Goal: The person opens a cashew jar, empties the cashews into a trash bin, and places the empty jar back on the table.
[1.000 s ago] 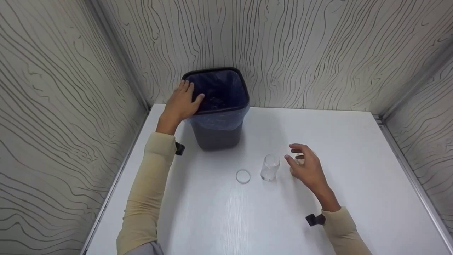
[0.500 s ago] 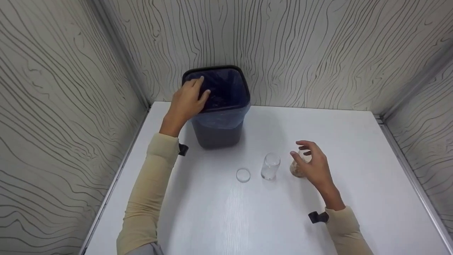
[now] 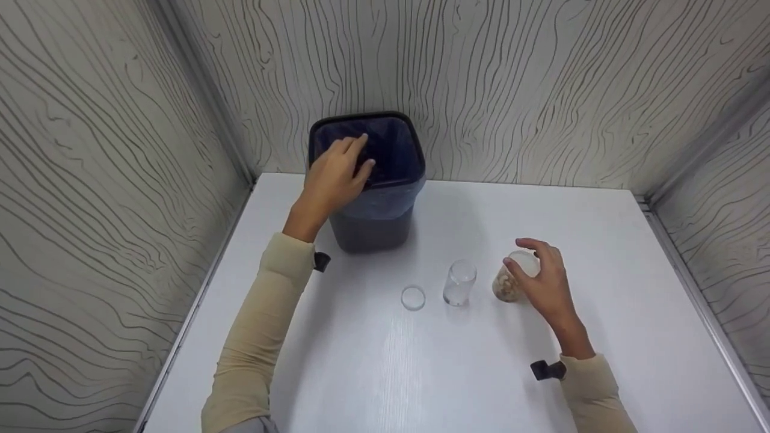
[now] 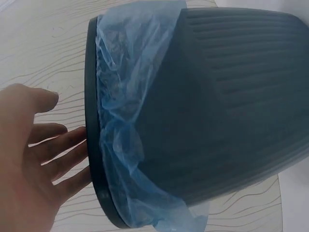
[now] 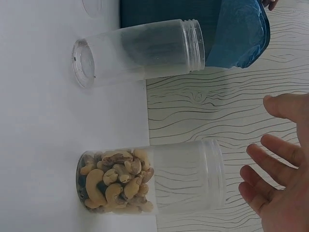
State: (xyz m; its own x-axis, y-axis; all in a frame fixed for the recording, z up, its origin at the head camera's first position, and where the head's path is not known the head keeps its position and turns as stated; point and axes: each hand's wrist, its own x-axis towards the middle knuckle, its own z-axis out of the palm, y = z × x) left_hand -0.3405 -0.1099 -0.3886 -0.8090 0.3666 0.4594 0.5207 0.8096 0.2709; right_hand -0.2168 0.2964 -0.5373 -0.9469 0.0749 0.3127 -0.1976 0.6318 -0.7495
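My left hand [image 3: 338, 174] hovers over the mouth of a dark trash bin [image 3: 372, 231], its fingers loosely bent and holding nothing. In the left wrist view, the fingertips pass behind the bin's rim [image 4: 91, 121]. My right hand [image 3: 546, 281] is beside the top of a clear jar of cashews [image 3: 505, 287], thumb and fingers spread. The right wrist view has a gap between those fingers and the jar's smooth clear lid [image 5: 216, 174]; the cashews [image 5: 118, 183] fill its lower half. Left of it stands an uncapped clear jar [image 5: 140, 55] with a threaded neck.
A clear round lid [image 3: 413, 297] lies on the white table [image 3: 373, 373], left of the uncapped jar. A blue plastic liner [image 4: 130, 96] folds over the bin's rim. Wood-patterned walls [image 3: 511, 90] enclose the back and sides.
My left hand has shifted right, from the bin's left rim to over its opening. My right hand has drawn slightly right, showing more of the cashew jar.
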